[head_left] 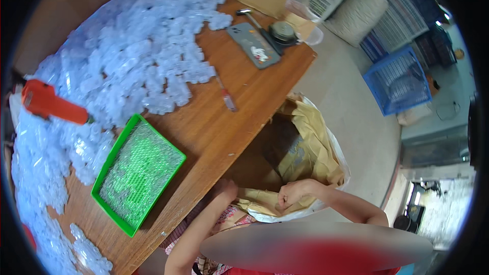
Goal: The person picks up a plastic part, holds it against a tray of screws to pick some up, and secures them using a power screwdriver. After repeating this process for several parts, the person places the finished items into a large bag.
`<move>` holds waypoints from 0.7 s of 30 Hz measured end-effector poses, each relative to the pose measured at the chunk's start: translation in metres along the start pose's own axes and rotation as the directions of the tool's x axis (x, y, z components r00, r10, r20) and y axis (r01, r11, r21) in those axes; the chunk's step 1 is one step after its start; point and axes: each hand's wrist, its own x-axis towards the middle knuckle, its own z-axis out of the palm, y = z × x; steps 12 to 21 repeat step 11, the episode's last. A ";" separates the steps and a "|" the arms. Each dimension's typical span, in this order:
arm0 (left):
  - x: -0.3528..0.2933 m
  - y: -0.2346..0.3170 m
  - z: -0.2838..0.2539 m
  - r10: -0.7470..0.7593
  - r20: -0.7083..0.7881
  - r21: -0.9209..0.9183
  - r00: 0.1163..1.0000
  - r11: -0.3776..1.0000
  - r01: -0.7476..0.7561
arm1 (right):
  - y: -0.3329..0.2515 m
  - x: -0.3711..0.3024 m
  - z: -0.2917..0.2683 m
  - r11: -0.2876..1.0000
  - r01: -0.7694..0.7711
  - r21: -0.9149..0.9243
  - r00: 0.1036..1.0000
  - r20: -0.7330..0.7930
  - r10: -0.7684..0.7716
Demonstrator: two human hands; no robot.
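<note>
A large brown paper sack with a white outer layer stands open below the table's edge, in front of me. My right hand is closed around the near part of its rim, knuckles up. Beside the table edge, my left hand is closed at the rim's left end, its fingertips partly hidden. The inside of the sack is dark, and its contents cannot be made out.
On the wooden table lie a heap of clear plastic pieces, a green tray of small metal parts, an orange-handled tool, a screwdriver, a phone and a hammer. A blue crate sits on the floor.
</note>
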 end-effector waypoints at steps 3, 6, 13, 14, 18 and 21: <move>0.011 0.022 0.017 -0.153 -0.065 0.058 0.986 0.986 0.157 | -0.027 -0.016 0.005 0.919 -0.267 -0.291 0.904 -0.405 0.135; 0.008 0.018 0.029 -0.146 -0.421 -0.323 0.895 0.946 0.003 | -0.101 -0.057 -0.029 0.862 0.114 -0.494 0.663 -0.608 -0.436; 0.032 0.006 0.095 0.014 -0.505 -0.752 0.863 0.483 -0.449 | -0.250 -0.107 -0.041 0.376 0.563 -0.736 0.131 -0.369 -0.920; 0.032 0.006 0.095 0.014 -0.505 -0.752 0.863 0.483 -0.449 | -0.250 -0.107 -0.041 0.376 0.563 -0.736 0.131 -0.369 -0.920; 0.032 0.006 0.095 0.014 -0.505 -0.752 0.863 0.483 -0.449 | -0.250 -0.107 -0.041 0.376 0.563 -0.736 0.131 -0.369 -0.920; 0.032 0.006 0.095 0.014 -0.505 -0.752 0.863 0.483 -0.449 | -0.250 -0.107 -0.041 0.376 0.563 -0.736 0.131 -0.369 -0.920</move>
